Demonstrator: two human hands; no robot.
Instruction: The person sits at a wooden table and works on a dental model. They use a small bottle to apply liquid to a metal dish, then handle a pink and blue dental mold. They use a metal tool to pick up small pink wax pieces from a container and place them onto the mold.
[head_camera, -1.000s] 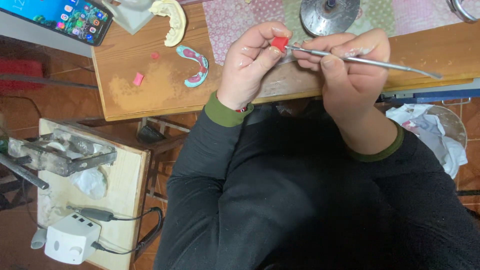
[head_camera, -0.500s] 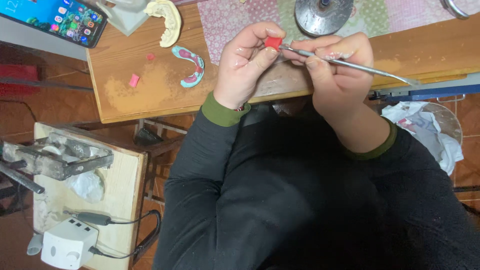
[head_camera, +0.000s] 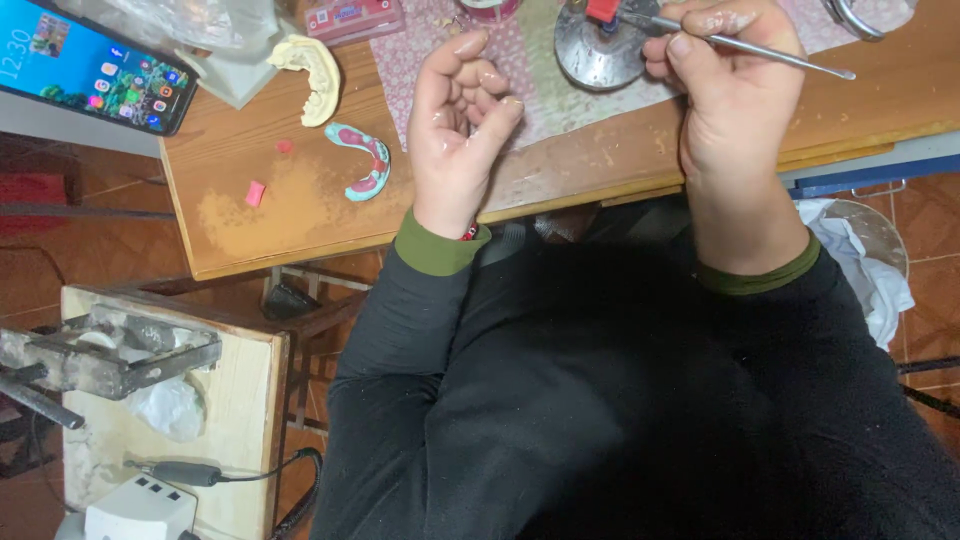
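Note:
My left hand (head_camera: 460, 120) is raised over the edge of the wooden table (head_camera: 300, 225), palm toward me, fingers loosely curled and apart, with nothing in it. My right hand (head_camera: 725, 85) grips a thin metal hand tool (head_camera: 760, 50) that points right. The tool's left end meets a small red wax piece (head_camera: 602, 10) above a round metal disc (head_camera: 600, 48). I cannot tell whether the red piece rests on the disc or sticks to the tool.
A turquoise and pink denture piece (head_camera: 362, 160), a cream plaster jaw cast (head_camera: 310, 65) and pink wax bits (head_camera: 255, 192) lie left of my hands. A phone (head_camera: 95, 65) lies far left. A metal vise (head_camera: 100, 355) and white box (head_camera: 140, 510) sit lower left.
My left hand has let go of the red piece and opened. My right hand has carried the tool and the red piece up and away to the metal disc. The hands are now apart.

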